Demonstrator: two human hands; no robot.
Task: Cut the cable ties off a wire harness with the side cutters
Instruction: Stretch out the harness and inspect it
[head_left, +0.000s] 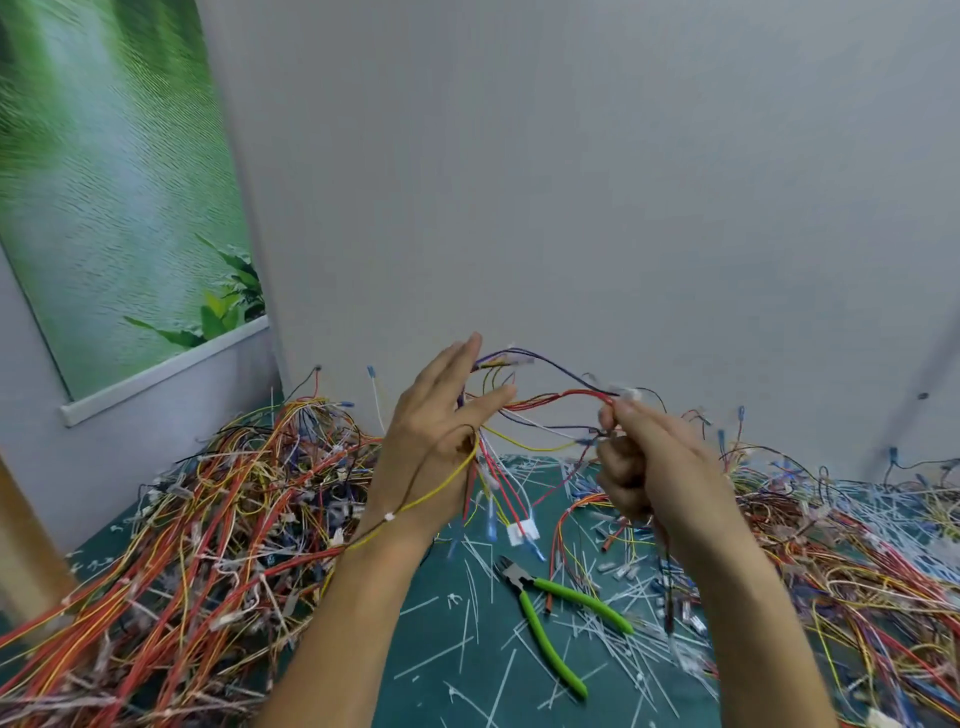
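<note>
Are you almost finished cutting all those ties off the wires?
Many snipped white ties litter the mat, so plenty looks done. One harness drapes over the left hand, pinched by the right hand; the cutters lie unused on the mat. An uncut tie sits on its yellow wire, and big wire piles wait.

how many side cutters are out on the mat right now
1. The side cutters lie on the green mat, below the harness the right hand pinches. More could be buried under the wire piles on either side.

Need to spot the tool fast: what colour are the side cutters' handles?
Bright green, on the side cutters lying on the mat; head view shows them clearly.
</note>
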